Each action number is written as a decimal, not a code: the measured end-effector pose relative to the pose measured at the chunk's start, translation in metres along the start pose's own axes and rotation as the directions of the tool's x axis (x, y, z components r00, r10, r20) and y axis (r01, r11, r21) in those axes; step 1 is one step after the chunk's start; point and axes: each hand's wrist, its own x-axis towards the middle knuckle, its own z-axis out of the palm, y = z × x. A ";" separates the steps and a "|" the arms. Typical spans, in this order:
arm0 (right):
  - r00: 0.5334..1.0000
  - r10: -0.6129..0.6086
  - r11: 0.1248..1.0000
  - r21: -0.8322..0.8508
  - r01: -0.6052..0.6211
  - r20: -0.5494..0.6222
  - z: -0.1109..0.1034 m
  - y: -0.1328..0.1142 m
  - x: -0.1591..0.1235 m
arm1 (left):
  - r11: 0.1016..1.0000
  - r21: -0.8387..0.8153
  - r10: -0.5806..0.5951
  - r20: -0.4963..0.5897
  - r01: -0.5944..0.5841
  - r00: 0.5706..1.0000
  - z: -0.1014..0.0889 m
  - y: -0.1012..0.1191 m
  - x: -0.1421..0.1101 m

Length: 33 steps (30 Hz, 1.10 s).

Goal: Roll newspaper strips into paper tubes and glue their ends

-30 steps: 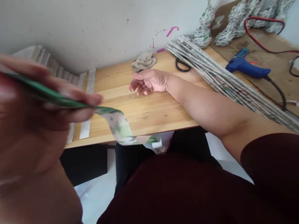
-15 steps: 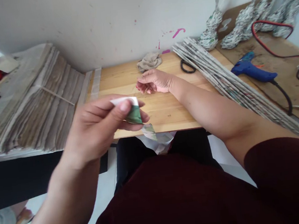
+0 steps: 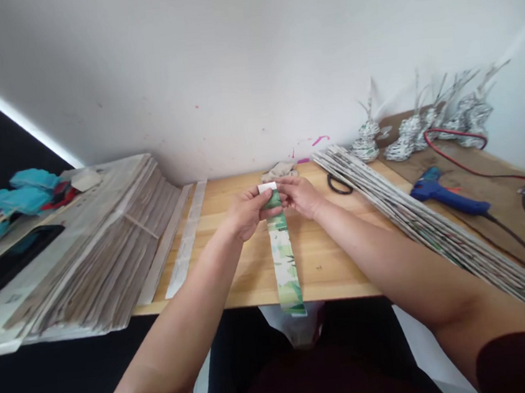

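A long paper strip [image 3: 284, 257] with a green and white print hangs down over the front edge of the wooden table [image 3: 336, 270]. My left hand [image 3: 249, 211] pinches it near its white upper end, thumb on top. Right beside that end is my right hand [image 3: 300, 195], its fingers curled and closed at the strip's right edge. Whether they grip the paper or something thin is hidden. Just behind the hands lies a crumpled greyish cloth [image 3: 279, 171].
A tall stack of cut paper strips [image 3: 95, 258] stands on the left, with a pale strip [image 3: 186, 242] beside it. On the right lie rolled paper sticks [image 3: 400, 213], black scissor handles [image 3: 339, 184] and a blue glue gun [image 3: 450, 194]. Woven paper figures [image 3: 406, 137] stand behind.
My left hand has carried the strip forward over the table, and the strip now shows full length. The right hand has come to its upper end. The view has tilted up.
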 end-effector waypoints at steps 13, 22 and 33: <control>0.972 -0.235 0.044 -0.999 0.008 -0.002 -0.020 0.012 0.008 | 0.986 -0.164 -0.011 0.052 0.019 0.999 -0.018 -0.046 0.054; 0.970 -0.239 -0.053 -0.997 -0.050 -0.036 -0.023 0.007 0.010 | 0.985 -0.154 -0.060 0.123 0.078 0.991 -0.010 -0.049 0.049; 0.961 -0.229 0.158 -0.981 -0.117 -0.152 -0.019 0.006 0.014 | 0.981 -0.169 -0.078 0.109 0.095 0.991 -0.005 -0.046 0.043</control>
